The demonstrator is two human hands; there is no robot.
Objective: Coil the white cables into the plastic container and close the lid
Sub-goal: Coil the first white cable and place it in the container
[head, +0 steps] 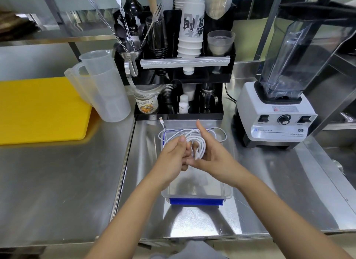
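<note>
A clear plastic container [228, 194] with a blue latch at its near rim stands on the steel counter in front of me. Behind it lies its clear lid [163, 138] with a blue edge, partly under loose cable loops. My left hand [173, 157] pinches a bundle of white cable [200, 146] above the container's far end. My right hand [212, 156] holds the same coil from the right, thumb raised. One cable end with a plug [161, 120] trails off toward the black organizer. Another loop [221, 133] lies to the right.
A black cup-and-utensil organizer [179, 112] stands just behind the lid. A white blender [275, 116] sits at the right, clear measuring jugs [104, 89] and a yellow cutting board [38, 108] at the left. The counter's front edge is near me.
</note>
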